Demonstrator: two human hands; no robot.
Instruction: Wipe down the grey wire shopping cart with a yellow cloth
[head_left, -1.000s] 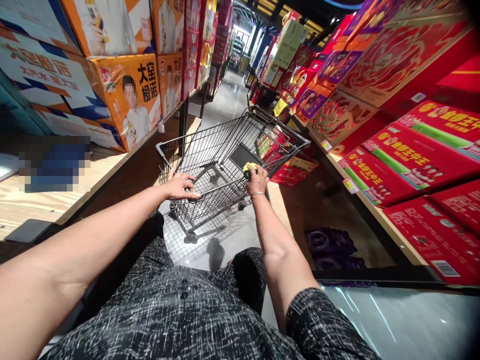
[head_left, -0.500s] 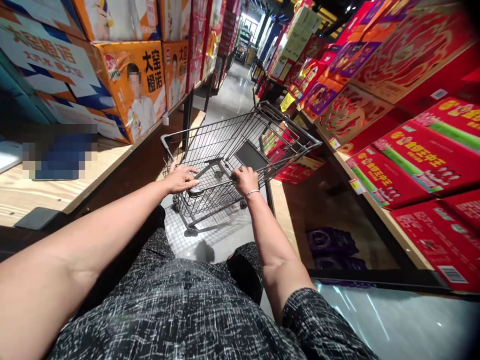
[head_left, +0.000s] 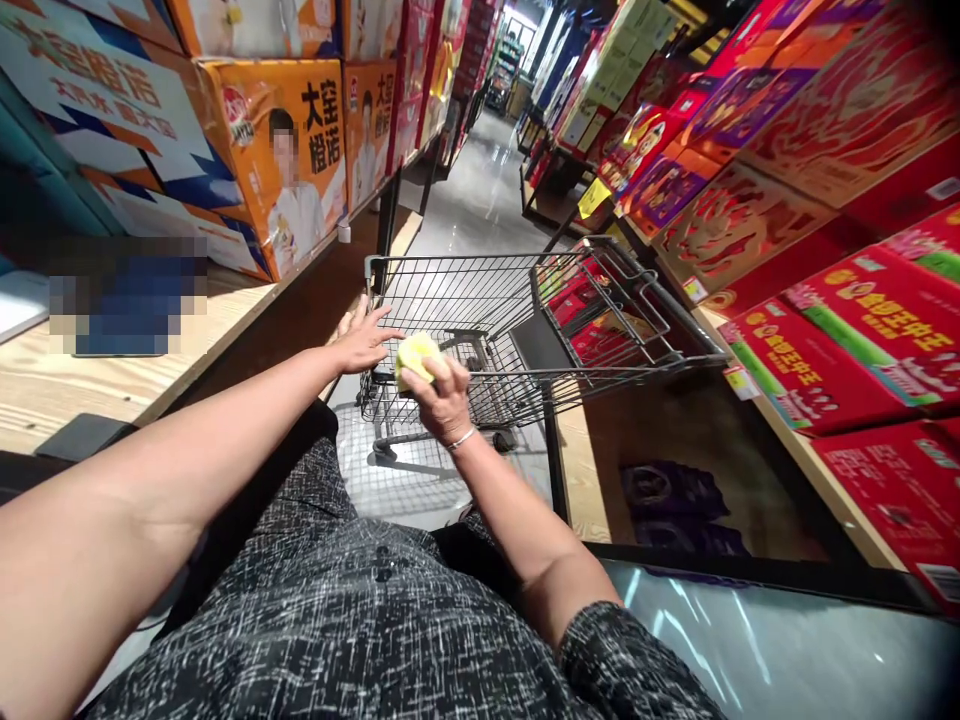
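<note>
At far left, orange cartons [head_left: 247, 180] stand stacked on a wooden shelf [head_left: 45, 400]; next, the left hand [head_left: 360, 345], fingers extended and apart, is at the left end of a wire shopping cart [head_left: 541, 343], contact not determinable; just right of it, a yellow sponge [head_left: 417, 352] is by the cart's near rim, clamped in the right hand [head_left: 445, 402], 1 bracelet [head_left: 462, 438] at the wrist; at far right, red cartons [head_left: 885, 325] are stacked

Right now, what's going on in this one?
A person's right hand grips a yellow sponge-like pad at the rim of a wire shopping cart; whether the pad touches it isn't clear. The left hand, fingers spread, is at the cart's corner. Orange boxes stand on the person's left, red boxes on the right.
</note>
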